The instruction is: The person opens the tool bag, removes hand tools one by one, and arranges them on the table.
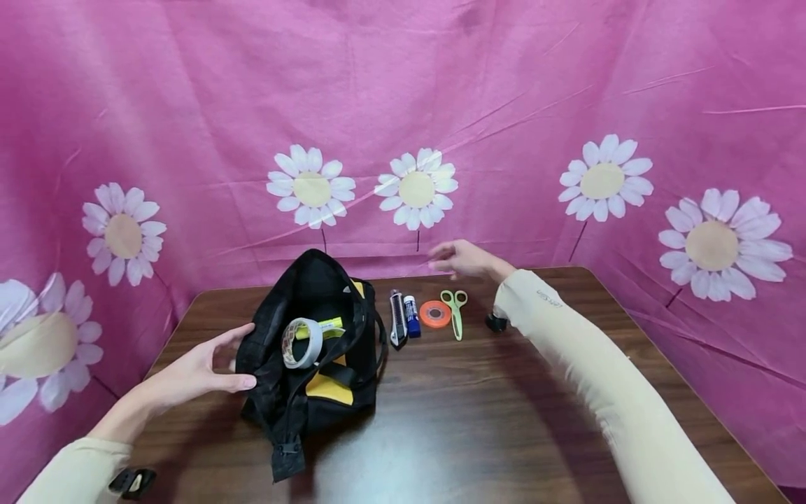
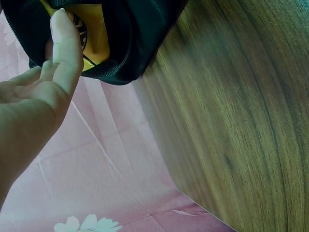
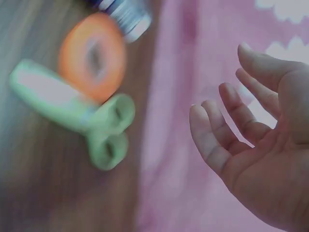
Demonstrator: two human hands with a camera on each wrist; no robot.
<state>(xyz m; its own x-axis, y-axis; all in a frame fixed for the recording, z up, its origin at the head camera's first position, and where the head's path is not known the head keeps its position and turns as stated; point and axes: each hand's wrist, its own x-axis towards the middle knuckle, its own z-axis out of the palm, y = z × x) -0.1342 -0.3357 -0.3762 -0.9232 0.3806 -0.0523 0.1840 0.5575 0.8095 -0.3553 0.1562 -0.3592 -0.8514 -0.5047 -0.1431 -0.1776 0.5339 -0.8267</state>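
My left hand [image 1: 195, 371] grips the left rim of a black and yellow bag [image 1: 327, 421], its thumb on the near side. The bag's mouth gapes open, showing a white tape roll [image 1: 314, 350] and a yellow marker-like stick [image 1: 331, 324] inside. Over the table's back edge, my right hand [image 1: 466, 260] holds nothing, its fingers loosely bent. Nearest to it lie light green scissors [image 1: 456, 325], handles pointing away, beside a flat orange tape roll [image 1: 429, 316]. Left of these are a blue and white glue stick [image 1: 412, 319] and a dark utility knife [image 1: 397, 316].
The brown wooden table [image 1: 478, 427] meets a pink cloth [image 1: 504, 84] with white daisies at the back and sides. A strap [image 1: 288, 458] hangs from the bag toward the near edge. A black device [image 1: 496, 323] is at the right wrist.
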